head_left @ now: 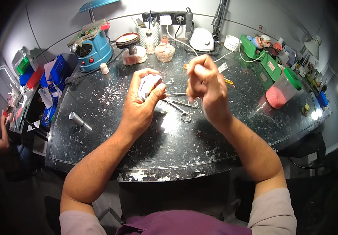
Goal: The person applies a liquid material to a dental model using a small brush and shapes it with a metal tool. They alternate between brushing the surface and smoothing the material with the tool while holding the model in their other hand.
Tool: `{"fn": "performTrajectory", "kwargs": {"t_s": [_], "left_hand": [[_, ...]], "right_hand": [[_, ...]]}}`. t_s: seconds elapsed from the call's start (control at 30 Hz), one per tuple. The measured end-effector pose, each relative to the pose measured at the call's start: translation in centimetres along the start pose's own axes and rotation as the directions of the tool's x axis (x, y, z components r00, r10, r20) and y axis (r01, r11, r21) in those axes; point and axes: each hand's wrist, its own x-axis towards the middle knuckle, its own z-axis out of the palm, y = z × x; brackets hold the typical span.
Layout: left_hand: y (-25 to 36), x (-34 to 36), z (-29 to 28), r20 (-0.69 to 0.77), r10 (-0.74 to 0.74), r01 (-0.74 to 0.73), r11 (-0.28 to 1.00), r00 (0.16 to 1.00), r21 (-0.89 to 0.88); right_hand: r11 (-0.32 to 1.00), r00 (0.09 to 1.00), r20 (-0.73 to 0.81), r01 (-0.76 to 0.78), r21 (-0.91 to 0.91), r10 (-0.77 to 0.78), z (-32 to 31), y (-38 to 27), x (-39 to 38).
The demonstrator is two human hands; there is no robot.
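My left hand (141, 94) is wrapped round a pale, purplish-white rounded piece (145, 84) that looks like a dental cast, its darker edge beside my thumb. To the right, my right hand (209, 86) is raised with its fingers curled in and slightly blurred. Whatever those fingers pinch, if anything, is hidden. Between and below the two hands lies a pair of metal scissors (185, 116) on the black worktop (157, 152). Partly covered by my right hand is a yellow-orange handled thing (228, 81).
A blue machine (94, 55) stands at the back left. A small metal cylinder (79, 120) lies near the left. Farther back are a glass jar (164, 51) and a white device (202, 40). On the right are a green-lidded tub (284, 89) and green boxes (268, 70). Pale crumbs litter the worktop.
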Motion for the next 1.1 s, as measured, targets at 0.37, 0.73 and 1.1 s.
{"fn": "performTrajectory", "kwargs": {"t_s": [0.37, 0.73, 1.1], "left_hand": [[0.5, -0.1, -0.5, 0.101, -0.083, 0.094, 0.989, 0.991, -0.111], [0.0, 0.3, -0.2, 0.05, 0.047, -0.045, 0.998, 0.998, -0.041], [0.2, 0.3, -0.1, 0.053, 0.04, -0.041, 0.999, 0.998, 0.009]], "right_hand": [[0.975, 0.975, 0.187, -0.15, 0.165, 0.118, -0.4, 0.4, 0.5], [0.972, 0.976, 0.105, 0.201, -0.123, -0.189, 1.2, 1.5, -0.6], [0.915, 0.962, 0.133, 0.269, -0.301, -0.239, 1.2, 1.9, -0.8]]}}
